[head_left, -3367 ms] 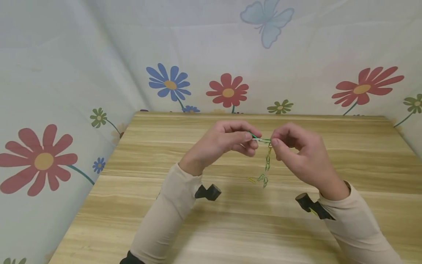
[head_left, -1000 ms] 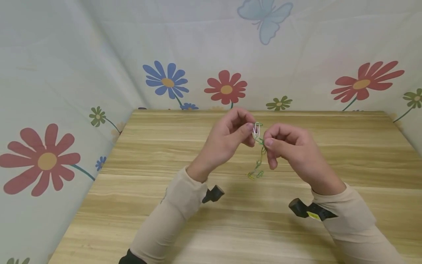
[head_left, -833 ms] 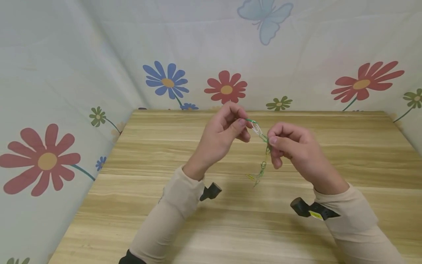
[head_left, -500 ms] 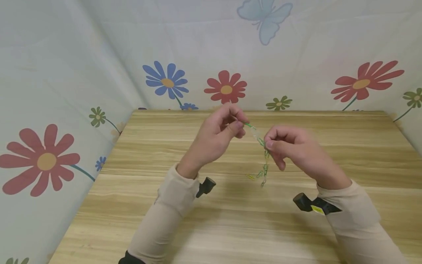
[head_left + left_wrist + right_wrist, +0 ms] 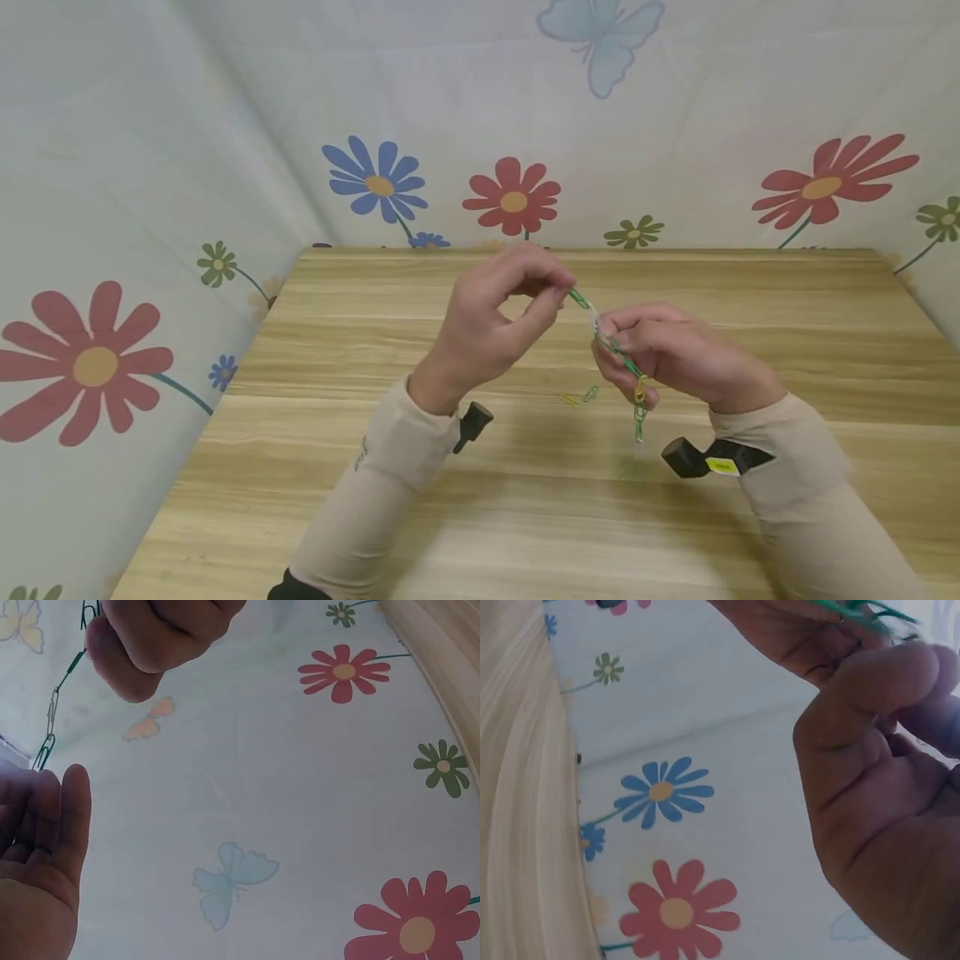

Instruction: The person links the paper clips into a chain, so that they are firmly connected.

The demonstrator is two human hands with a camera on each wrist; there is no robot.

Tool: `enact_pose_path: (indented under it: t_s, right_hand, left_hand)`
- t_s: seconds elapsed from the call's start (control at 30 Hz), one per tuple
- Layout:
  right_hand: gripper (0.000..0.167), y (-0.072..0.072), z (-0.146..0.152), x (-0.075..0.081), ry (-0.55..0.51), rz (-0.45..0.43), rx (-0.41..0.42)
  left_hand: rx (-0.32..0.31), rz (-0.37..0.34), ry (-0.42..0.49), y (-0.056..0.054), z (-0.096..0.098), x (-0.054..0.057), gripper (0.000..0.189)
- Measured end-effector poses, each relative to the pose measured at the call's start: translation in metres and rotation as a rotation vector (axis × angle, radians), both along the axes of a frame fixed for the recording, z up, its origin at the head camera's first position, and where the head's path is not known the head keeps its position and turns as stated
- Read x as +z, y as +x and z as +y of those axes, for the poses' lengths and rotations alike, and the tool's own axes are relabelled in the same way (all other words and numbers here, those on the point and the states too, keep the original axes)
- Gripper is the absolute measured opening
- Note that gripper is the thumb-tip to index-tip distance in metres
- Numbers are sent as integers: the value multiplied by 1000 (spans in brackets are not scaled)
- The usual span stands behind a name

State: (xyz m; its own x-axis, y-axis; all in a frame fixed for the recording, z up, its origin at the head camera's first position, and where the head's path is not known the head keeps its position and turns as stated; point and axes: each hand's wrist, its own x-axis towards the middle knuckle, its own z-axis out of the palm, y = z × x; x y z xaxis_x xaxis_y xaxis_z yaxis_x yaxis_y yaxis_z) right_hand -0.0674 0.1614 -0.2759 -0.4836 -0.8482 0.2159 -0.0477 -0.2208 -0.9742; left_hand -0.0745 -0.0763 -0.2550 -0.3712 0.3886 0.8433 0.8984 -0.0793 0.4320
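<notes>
My left hand (image 5: 491, 321) pinches the green end clip of a paper clip chain (image 5: 628, 362) between thumb and forefinger, above the table. From there the chain of green, white and yellow clips slopes down to the right. My right hand (image 5: 667, 354) has its fingers bent at the chain by the white clip; the lower clips run over its near side and hang straight down. In the left wrist view, a white paper clip (image 5: 52, 712) shows between the two hands. Blurred green clips (image 5: 870, 613) appear above the right thumb in the right wrist view.
A loose yellow paper clip (image 5: 568, 400) and a green paper clip (image 5: 591, 393) lie on the wooden table (image 5: 360, 333), beyond the hanging chain. Flower-printed cloth (image 5: 675, 125) stands behind the table and along its left side. A black camera is strapped to each wrist.
The right hand has turned and dropped slightly; the chain's hanging part has swung right, across that hand. Earlier the white clip was stretched between the hands; the loose clips stay on the table.
</notes>
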Motion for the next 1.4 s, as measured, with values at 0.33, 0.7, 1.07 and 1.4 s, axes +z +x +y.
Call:
enact_pose_path:
  t_s: [0.33, 0.7, 1.07, 1.4]
  right_hand:
    - [26, 11, -4, 6, 216, 295, -498]
    - [22, 42, -27, 21, -80, 490, -701]
    - [7, 37, -9, 29, -130, 525, -754]
    - [11, 33, 30, 48, -559, 390, -862]
  left_hand:
    - [5, 98, -16, 3, 1, 3, 15]
    - [2, -97, -26, 11, 6, 8, 13]
    - [-35, -287, -25, 11, 16, -1, 15]
    - [169, -594, -801, -33, 23, -49, 18]
